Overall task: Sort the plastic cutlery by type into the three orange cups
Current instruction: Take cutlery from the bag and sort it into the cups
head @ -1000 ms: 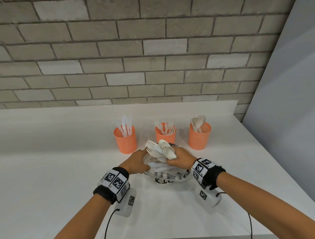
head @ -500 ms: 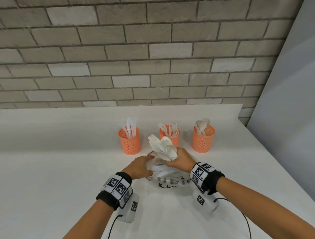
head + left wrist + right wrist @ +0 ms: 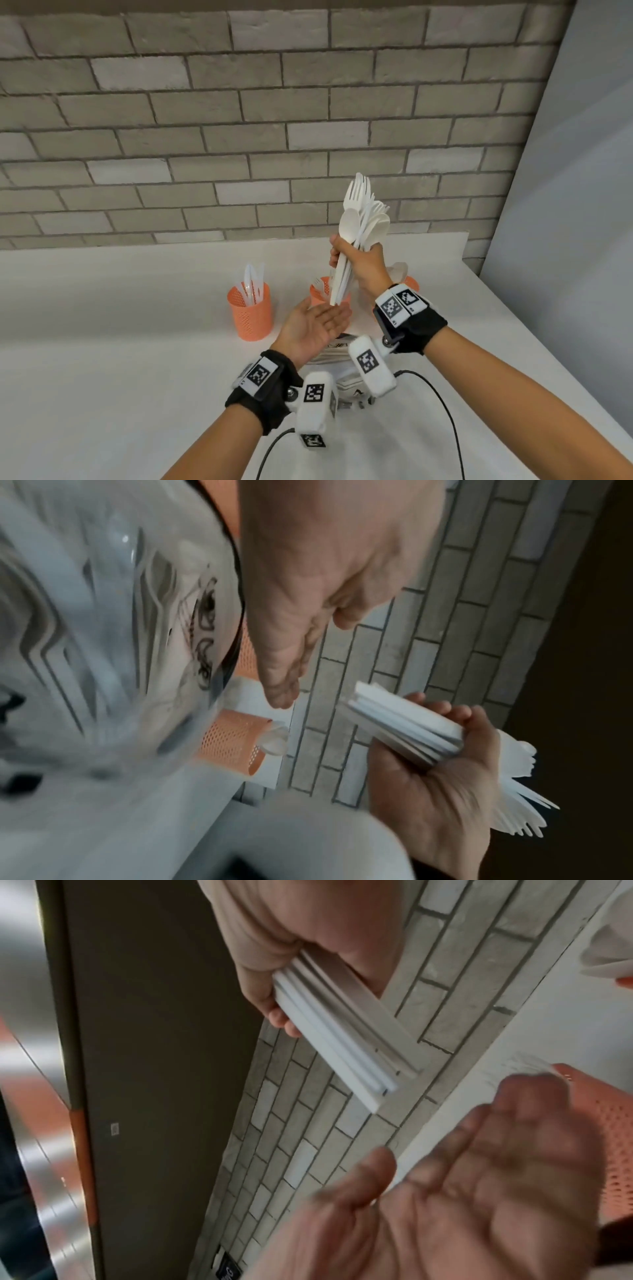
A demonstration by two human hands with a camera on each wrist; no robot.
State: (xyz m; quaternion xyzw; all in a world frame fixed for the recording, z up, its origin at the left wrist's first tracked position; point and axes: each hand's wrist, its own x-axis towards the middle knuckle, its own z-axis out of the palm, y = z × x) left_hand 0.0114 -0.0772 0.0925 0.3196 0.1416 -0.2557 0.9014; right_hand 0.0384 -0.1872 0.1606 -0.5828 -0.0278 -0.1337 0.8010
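Right hand [image 3: 368,270]: you clench a mixed fork-and-spoon bundle [image 3: 359,236] upright above the middle orange cup [image 3: 320,294]
Left hand [image 3: 313,327]: palm up, fingers released, under the handles
Risk: loosen, and the bundle spills unsorted

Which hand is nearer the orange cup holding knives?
Left. The left hand lies open just right of the knife cup; the right hand is raised farther right, gripping cutlery.
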